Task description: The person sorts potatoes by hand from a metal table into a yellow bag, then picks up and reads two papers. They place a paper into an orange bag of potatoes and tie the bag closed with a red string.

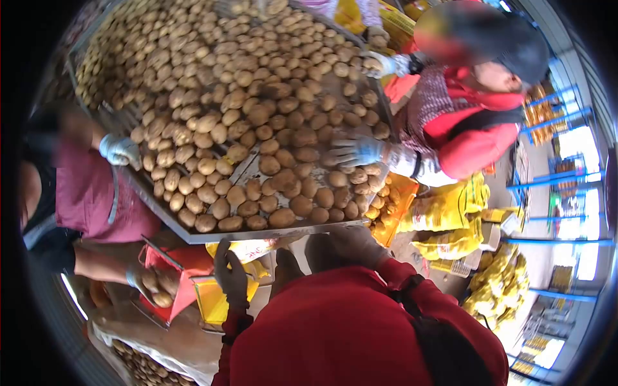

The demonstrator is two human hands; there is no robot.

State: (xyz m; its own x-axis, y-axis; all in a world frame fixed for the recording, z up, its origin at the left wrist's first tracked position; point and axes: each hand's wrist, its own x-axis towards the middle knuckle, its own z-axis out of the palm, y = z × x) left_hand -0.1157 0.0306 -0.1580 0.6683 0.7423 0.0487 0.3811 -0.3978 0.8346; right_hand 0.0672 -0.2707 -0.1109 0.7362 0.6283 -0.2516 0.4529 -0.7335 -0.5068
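Note:
Just below the near edge of the sorting table (277,233), my left hand (232,276) in a dark glove points upward. Its fingers are apart and nothing shows in them. Beside it is a yellow bag (215,299). My right hand (357,246), also in a dark glove, is at the table's near right edge, close to an orange bag (402,199) of potatoes. Its fingers are blurred and partly hidden, so what it holds, if anything, does not show. Many loose potatoes (269,165) cover the table above both hands.
A co-worker in red (476,138) on the right reaches a gloved hand (354,152) over the potatoes. On the left, another person (103,199) has a gloved hand at the table edge and potatoes in a lower hand. Filled yellow sacks (444,206) stand at right.

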